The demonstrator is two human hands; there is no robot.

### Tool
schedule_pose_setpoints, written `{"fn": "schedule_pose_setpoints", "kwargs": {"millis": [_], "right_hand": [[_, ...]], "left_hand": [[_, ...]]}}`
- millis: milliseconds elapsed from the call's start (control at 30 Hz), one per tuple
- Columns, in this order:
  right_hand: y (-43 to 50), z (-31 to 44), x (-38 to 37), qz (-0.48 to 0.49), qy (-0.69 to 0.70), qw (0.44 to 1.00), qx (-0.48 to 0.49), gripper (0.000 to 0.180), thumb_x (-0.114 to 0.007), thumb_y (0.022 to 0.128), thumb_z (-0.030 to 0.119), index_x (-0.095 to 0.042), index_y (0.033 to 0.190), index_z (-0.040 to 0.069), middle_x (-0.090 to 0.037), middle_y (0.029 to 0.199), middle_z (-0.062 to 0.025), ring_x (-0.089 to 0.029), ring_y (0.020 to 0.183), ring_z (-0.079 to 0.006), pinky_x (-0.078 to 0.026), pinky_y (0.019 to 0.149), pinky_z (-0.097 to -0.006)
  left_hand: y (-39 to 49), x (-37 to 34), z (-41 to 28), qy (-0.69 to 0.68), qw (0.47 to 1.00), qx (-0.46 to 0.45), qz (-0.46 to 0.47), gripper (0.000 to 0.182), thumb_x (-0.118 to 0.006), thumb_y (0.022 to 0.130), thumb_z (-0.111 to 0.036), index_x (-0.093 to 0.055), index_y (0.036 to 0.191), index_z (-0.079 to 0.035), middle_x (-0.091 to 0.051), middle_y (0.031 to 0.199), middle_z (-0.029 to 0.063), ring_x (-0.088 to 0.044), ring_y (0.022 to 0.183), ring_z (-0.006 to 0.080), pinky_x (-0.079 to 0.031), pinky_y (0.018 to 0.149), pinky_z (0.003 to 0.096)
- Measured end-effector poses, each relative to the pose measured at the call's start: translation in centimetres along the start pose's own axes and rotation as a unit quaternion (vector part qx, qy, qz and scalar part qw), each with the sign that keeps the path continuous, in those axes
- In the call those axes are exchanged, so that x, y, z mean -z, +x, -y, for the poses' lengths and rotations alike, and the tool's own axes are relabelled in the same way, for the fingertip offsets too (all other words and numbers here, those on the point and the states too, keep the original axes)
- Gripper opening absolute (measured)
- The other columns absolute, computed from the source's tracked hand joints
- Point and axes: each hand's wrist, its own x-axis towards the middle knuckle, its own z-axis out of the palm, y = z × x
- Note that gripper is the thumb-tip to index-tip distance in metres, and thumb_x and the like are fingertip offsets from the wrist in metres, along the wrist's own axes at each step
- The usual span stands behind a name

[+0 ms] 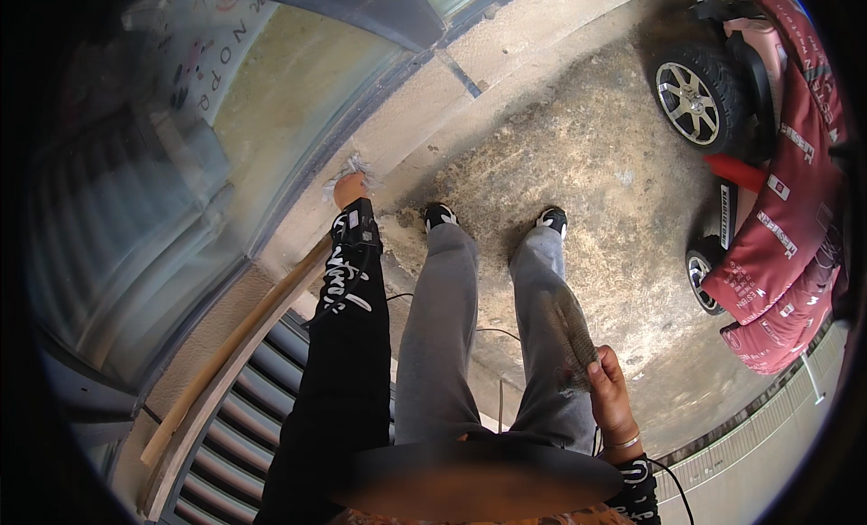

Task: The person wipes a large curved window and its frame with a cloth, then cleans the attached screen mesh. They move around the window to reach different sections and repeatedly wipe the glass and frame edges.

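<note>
My left hand (350,188), at the end of a black sleeve, is closed over a crumpled greyish-white cloth (355,165) against the rough sill (393,129) below the glass. The bunched cloth sticks out beyond my fingers, and part of it is hidden under the hand. My right hand (611,389) is by my right thigh, pinching the end of a brown, net-like cloth (572,332). That cloth hangs in front of my grey trouser leg, away from the sill.
Glass panes (284,119) in a dark frame run along the left. A wooden strip (237,349) lies along the ledge above ribbed metal slats (237,416). At right stands a small vehicle with chrome wheels (687,104) and a red quilted cover (779,227). The stained concrete floor (609,180) lies between.
</note>
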Motion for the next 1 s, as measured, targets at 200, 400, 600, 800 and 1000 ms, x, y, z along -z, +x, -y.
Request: {"fn": "schedule_pose_setpoints", "kwargs": {"millis": [200, 400, 600, 800, 1000], "right_hand": [[-2.2, 1.9, -1.3, 0.008, -0.010, 0.998, 0.064, 0.024, -0.052, 0.085, -0.007, -0.047, 0.101, 0.010, -0.055, 0.097, 0.0011, -0.050, 0.090, -0.0087, -0.041, 0.083, -0.0238], [-8.3, 7.4, -6.0, 0.103, 0.004, 0.989, 0.105, 0.036, -0.048, 0.096, 0.012, -0.041, 0.131, 0.014, -0.053, 0.122, -0.0043, -0.052, 0.107, -0.0130, -0.043, 0.091, -0.0299], [-17.3, 12.9, -9.7, 0.218, -0.060, 0.956, 0.187, 0.032, -0.054, 0.098, 0.024, -0.049, 0.125, 0.008, -0.054, 0.113, 0.0005, -0.049, 0.103, -0.0086, -0.041, 0.090, -0.0260], [-22.2, 18.1, -9.1, 0.284, -0.157, 0.889, 0.323, 0.017, -0.062, 0.092, 0.018, -0.059, 0.104, 0.006, -0.054, 0.102, -0.0001, -0.050, 0.095, -0.0088, -0.043, 0.083, -0.0235], [-25.9, 22.8, -10.5, 0.296, -0.146, 0.870, 0.367, 0.007, -0.062, 0.092, 0.012, -0.057, 0.093, 0.007, -0.055, 0.093, 0.0032, -0.049, 0.087, -0.0064, -0.041, 0.079, -0.0231]], "left_hand": [[-14.6, 9.2, -3.4, -0.304, 0.910, -0.128, 0.250, 0.010, -0.058, 0.083, -0.002, -0.053, 0.087, -0.009, -0.052, 0.080, -0.0021, -0.047, 0.070, 0.0069, -0.037, 0.062, 0.0212], [-37.8, 19.9, -10.0, -0.207, 0.838, -0.211, 0.459, 0.012, -0.054, 0.084, 0.002, -0.049, 0.088, -0.008, -0.046, 0.087, -0.0027, -0.043, 0.080, 0.0063, -0.036, 0.075, 0.0216], [-54.3, 25.7, -12.1, -0.035, 0.744, -0.353, 0.567, 0.012, -0.057, 0.088, 0.000, -0.049, 0.095, -0.006, -0.049, 0.117, 0.0053, -0.049, 0.095, 0.0089, -0.041, 0.084, 0.0252], [-61.0, 27.2, -13.4, -0.103, 0.785, -0.264, 0.551, 0.020, -0.047, 0.099, -0.022, -0.052, 0.108, -0.005, -0.054, 0.100, 0.0004, -0.051, 0.092, 0.0088, -0.041, 0.083, 0.0236], [-61.1, 28.2, -16.6, -0.201, 0.760, -0.279, 0.552, 0.017, -0.052, 0.097, -0.017, -0.052, 0.110, -0.005, -0.056, 0.106, 0.0016, -0.051, 0.096, 0.0089, -0.041, 0.084, 0.0248]]}}
